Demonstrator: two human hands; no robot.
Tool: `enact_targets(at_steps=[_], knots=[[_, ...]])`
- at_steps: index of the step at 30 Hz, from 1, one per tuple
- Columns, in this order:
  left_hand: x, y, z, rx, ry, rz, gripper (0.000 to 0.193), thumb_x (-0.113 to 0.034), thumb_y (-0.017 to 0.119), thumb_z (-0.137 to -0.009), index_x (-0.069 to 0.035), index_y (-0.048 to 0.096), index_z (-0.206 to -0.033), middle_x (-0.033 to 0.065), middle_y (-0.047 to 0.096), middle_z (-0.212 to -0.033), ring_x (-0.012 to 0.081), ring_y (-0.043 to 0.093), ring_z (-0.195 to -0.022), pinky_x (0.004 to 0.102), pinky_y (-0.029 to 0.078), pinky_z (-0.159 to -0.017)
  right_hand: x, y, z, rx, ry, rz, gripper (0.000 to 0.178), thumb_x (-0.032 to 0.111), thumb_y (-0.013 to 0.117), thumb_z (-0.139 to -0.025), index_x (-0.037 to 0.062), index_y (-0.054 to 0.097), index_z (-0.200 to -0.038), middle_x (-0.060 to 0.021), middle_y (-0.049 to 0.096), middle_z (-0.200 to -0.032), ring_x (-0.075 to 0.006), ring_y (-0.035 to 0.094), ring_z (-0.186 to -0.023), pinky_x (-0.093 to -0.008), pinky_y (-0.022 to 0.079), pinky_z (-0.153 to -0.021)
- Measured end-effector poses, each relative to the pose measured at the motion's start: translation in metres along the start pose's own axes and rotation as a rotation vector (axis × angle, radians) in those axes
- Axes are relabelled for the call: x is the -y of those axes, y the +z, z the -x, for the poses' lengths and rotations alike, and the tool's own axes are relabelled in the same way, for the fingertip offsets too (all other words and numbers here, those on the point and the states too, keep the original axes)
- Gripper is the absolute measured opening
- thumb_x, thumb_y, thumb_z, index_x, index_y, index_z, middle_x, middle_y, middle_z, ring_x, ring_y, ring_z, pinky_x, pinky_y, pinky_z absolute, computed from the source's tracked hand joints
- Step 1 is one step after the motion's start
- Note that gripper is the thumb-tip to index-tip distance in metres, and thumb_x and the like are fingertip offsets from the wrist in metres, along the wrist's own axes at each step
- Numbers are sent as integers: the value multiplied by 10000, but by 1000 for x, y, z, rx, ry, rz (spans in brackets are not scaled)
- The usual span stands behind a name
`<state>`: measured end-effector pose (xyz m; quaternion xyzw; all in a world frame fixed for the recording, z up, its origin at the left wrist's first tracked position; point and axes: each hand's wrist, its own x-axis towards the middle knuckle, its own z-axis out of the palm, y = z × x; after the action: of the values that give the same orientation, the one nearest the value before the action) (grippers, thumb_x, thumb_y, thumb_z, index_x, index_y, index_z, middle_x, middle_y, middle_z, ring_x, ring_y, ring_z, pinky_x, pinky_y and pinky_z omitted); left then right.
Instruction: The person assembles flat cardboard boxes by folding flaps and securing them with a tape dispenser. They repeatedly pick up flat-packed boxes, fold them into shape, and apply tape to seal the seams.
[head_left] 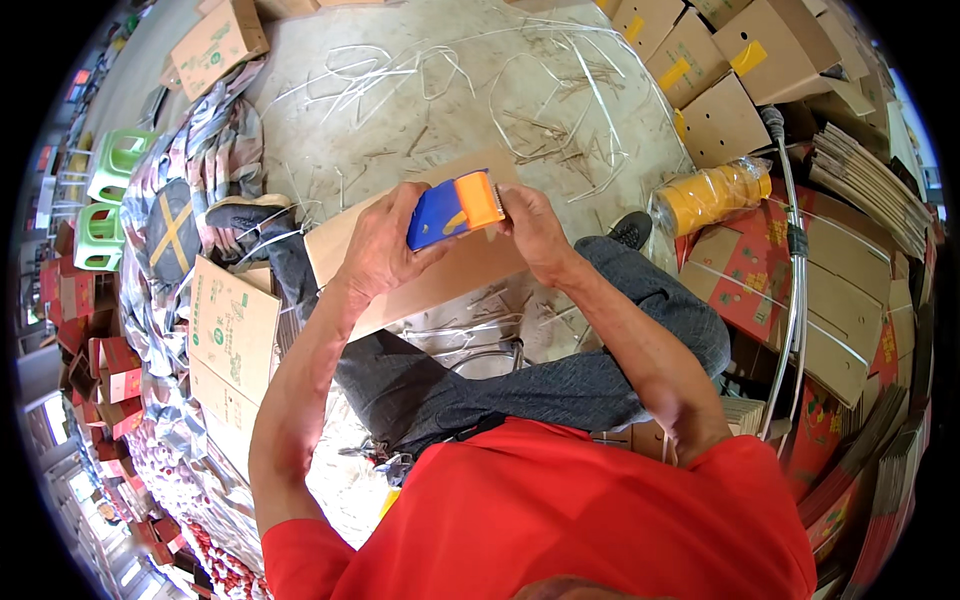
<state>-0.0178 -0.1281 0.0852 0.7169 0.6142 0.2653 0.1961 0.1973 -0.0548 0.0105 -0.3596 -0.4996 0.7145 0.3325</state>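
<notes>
My left hand (380,240) is closed around a blue and orange tape dispenser (436,216), with the thumb along its near side. A toothed metal edge shows at the right end of its orange part. Right at that edge are the bent fingertips of my right hand (538,232), pressed together; whatever they pinch is too small or hidden to make out. Below both hands a flat brown cardboard piece (480,278) lies across the space between my legs.
A wrapped stack of yellow tape rolls (710,198) lies at the right, near bundled flattened cartons (830,300). Opened boxes (730,120) stand at the far right. Loose white straps (370,80) litter the floor ahead. At the left are a printed carton (232,325) and green stools (122,160).
</notes>
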Motion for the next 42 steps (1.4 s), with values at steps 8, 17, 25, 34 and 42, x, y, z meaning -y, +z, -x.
enact_targets(at_steps=[8,17,25,34,42], knots=[[3,6,-4,36,211,-198,890,-254,861,-783,-270,450,-1572,162,621,-1049,392,666,-868,456,559,-766,-4,-8,-6,-137,-104,183,356,275,534,-1079,11,645,-869,34,546,-723,-51,489,-704,-269,408,-597],[-11,-17,-14,313,150,-430,785,-294,802,-853,-326,469,-1562,173,608,-993,375,666,-752,460,559,-713,-11,-201,-51,-236,110,312,369,342,560,-1070,57,579,-837,51,474,-774,-89,411,-736,-297,372,-673],[-21,-19,-21,352,149,-477,755,-290,798,-858,-311,486,-1546,175,622,-1003,360,684,-770,457,570,-719,-30,-210,-59,-219,57,310,412,409,553,-1066,101,531,-793,64,419,-766,-87,360,-730,-282,319,-674],[-30,-10,-31,384,136,-516,734,-289,793,-866,-301,493,-1535,173,633,-1004,354,690,-790,449,575,-720,-69,-213,-63,-222,139,257,395,353,521,-1087,132,503,-761,59,416,-702,-83,357,-670,-269,318,-657],[-27,8,-55,429,121,-585,683,-303,782,-876,-274,515,-1504,173,640,-949,351,694,-741,448,569,-671,-175,-207,-86,-181,199,194,337,359,557,-1082,126,564,-838,78,455,-766,-64,419,-708,-260,382,-696]])
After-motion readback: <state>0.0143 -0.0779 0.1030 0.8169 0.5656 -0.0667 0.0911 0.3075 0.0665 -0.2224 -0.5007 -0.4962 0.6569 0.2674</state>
